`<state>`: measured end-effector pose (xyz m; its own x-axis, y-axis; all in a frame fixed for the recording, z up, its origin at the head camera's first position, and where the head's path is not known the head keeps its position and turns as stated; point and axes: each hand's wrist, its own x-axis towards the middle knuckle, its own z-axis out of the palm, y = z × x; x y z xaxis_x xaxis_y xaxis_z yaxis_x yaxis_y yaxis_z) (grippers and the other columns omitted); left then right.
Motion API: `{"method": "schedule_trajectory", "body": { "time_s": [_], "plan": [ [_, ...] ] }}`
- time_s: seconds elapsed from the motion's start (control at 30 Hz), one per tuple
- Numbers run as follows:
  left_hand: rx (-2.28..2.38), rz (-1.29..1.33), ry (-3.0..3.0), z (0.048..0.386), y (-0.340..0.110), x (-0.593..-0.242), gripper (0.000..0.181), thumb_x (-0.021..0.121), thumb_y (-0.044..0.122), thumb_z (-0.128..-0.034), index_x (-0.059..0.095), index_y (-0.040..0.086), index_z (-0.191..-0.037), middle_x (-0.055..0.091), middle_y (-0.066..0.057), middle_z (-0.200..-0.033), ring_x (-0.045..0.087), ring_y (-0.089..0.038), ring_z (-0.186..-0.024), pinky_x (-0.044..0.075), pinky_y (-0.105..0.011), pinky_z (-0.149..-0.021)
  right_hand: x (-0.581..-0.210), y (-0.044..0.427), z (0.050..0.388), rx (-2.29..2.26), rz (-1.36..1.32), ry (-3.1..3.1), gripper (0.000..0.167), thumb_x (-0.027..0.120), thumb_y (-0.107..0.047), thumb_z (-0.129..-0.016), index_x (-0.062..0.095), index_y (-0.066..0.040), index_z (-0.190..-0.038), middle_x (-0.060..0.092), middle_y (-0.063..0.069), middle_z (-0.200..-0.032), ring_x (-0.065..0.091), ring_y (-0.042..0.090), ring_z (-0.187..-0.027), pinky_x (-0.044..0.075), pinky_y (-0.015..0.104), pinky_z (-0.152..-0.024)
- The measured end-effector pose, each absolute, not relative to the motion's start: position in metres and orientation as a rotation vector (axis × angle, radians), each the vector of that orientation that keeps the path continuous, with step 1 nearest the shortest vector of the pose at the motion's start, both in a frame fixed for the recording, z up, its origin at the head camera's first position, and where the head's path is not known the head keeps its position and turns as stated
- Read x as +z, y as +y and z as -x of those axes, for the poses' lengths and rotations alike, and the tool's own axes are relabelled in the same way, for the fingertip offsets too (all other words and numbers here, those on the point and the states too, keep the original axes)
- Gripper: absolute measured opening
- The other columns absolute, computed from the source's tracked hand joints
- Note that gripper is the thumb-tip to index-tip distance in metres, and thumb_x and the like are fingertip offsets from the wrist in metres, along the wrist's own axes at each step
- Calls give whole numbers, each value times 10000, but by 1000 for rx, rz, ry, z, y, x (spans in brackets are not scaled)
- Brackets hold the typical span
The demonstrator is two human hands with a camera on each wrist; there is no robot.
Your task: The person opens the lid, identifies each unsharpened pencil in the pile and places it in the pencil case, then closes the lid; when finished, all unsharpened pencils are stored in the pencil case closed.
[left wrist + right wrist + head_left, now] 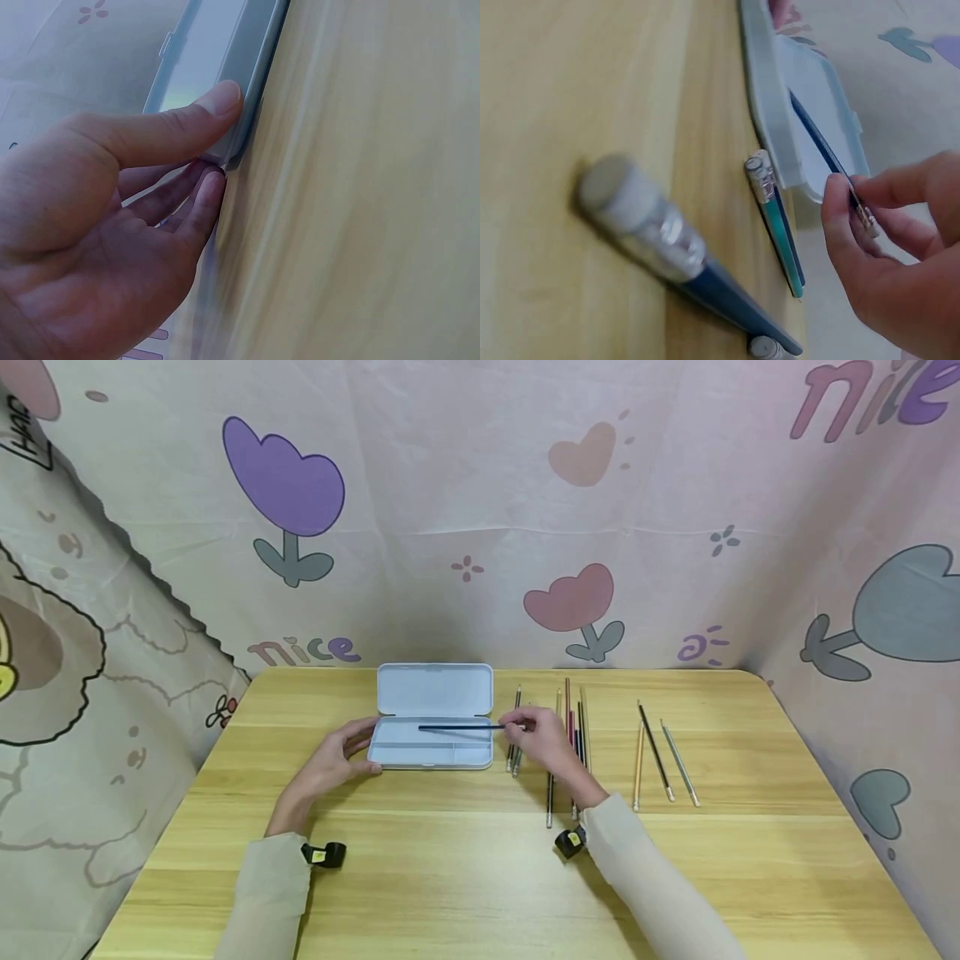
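A pale blue pencil case lies on the table with its lid raised at the back. My left hand holds the case's left end, the thumb against it near the front corner and the other fingers along the side. Between thumb and fingertips my right hand pinches a dark pencil near its eraser end. That pencil reaches leftward, roughly level, over the case's long rear compartment. In the right wrist view the dark pencil slants across the case's open end, its metal ferrule by the fingertips.
Several pencils lie right of the case, a green one close to its corner and others under the right wrist. Farther right are a yellow pencil, a black pencil and a grey-green pencil. A patterned cloth hangs behind the table.
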<state>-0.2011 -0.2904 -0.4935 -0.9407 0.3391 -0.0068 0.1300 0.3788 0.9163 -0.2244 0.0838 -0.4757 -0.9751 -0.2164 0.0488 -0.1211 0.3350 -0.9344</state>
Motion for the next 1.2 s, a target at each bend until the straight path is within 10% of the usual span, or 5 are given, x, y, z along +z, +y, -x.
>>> {"method": "schedule_trajectory", "body": {
  "time_s": [0.23,1.2],
  "plan": [
    [1583,-386,2452,201,-289,-494,822,766,-97,-847,347,-56,-1553,357,-292,-1565,406,-496,-1405,440,-407,-1131,-476,83,226,-2046,172,2179,228,645,60,-966,676,116,-1184,737,226,-1027,709,441,-1016,630,413,-889],
    [1610,-399,2414,201,-291,-496,824,754,-98,-853,333,-53,-1560,370,-292,-1559,388,-494,-1418,423,-415,-1144,-488,53,228,-1618,370,2593,70,752,-47,-920,771,-51,-988,714,30,-887,637,179,-765,575,221,-629]
  ]
}}
